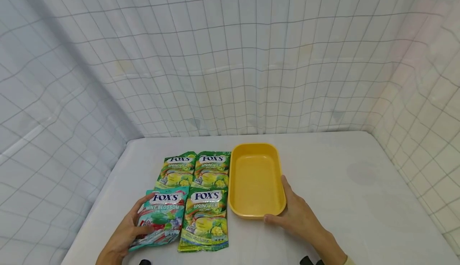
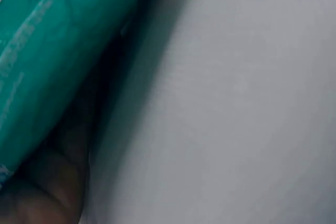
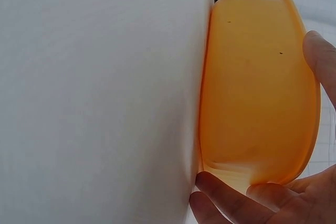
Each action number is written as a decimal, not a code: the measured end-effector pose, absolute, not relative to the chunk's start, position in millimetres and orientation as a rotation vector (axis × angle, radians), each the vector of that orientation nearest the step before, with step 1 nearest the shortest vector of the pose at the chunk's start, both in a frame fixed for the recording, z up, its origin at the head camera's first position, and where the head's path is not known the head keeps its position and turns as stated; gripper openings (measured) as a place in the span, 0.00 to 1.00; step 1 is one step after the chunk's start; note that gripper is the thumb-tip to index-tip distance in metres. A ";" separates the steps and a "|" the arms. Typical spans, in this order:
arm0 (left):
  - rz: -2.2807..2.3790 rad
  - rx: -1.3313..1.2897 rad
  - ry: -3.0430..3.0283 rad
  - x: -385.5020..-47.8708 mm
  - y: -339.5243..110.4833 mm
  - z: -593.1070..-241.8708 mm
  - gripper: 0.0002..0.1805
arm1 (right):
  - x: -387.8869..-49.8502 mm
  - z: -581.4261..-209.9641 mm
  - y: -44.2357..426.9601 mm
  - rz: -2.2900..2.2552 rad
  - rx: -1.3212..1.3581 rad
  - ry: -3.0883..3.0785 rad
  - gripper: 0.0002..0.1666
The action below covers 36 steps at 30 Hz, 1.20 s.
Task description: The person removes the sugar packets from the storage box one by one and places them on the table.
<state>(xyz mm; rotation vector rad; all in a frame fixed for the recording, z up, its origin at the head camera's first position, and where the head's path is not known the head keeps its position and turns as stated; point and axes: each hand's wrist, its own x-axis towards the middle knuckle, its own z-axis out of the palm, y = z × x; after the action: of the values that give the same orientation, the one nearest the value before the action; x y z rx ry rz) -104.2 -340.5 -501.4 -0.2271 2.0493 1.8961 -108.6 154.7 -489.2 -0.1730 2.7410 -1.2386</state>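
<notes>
In the head view my left hand (image 1: 123, 233) grips a teal Fox's Mint Blossom candy bag (image 1: 165, 213) by its left side. The thumb lies across its front; other fingers are partly hidden. Close up in the left wrist view, the teal bag (image 2: 58, 51) lies against the dark, shaded hand (image 2: 44, 192). My right hand (image 1: 300, 217) holds the near right corner of a yellow plastic tray (image 1: 256, 177). In the right wrist view, the thumb touches the tray's rim and the other fingers lie around its corner, low by the table.
Green Fox's Spring Tea candy bags lie left of the tray: a near one (image 1: 205, 221), a far one (image 1: 212, 171) and a far left one (image 1: 176, 171). They rest on a white table (image 1: 334, 169). White gridded cloth (image 1: 251, 57) encloses the back and sides.
</notes>
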 end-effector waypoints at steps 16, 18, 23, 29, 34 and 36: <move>1.764 -0.214 2.168 -105.2 -325.8 -489.3 0.61 | -107.7 -491.0 155.4 -1.230 -0.199 2.760 0.82; 1.735 -0.233 2.201 -105.0 -325.1 -488.7 0.61 | -107.8 -491.2 155.4 -1.230 -0.204 2.758 0.82; 1.623 -0.240 2.311 -106.3 -323.0 -487.6 0.61 | -107.8 -491.1 155.3 -1.231 -0.206 2.761 0.82; 1.575 -0.234 2.350 -106.2 -321.5 -484.5 0.60 | -107.2 -491.3 155.4 -1.234 -0.216 2.770 0.82; 1.518 -0.242 2.409 -105.8 -321.7 -481.3 0.59 | -107.3 -491.9 155.4 -1.233 -0.218 2.775 0.82; 1.515 -0.247 2.410 -105.4 -321.9 -480.0 0.58 | -107.4 -492.1 155.4 -1.232 -0.218 2.776 0.83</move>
<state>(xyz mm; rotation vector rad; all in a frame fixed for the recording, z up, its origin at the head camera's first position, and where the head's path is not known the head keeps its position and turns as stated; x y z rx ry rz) -105.4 -321.9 -480.0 -0.2467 2.4097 1.5150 -107.4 155.4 -492.1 -0.2183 2.7758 -1.2321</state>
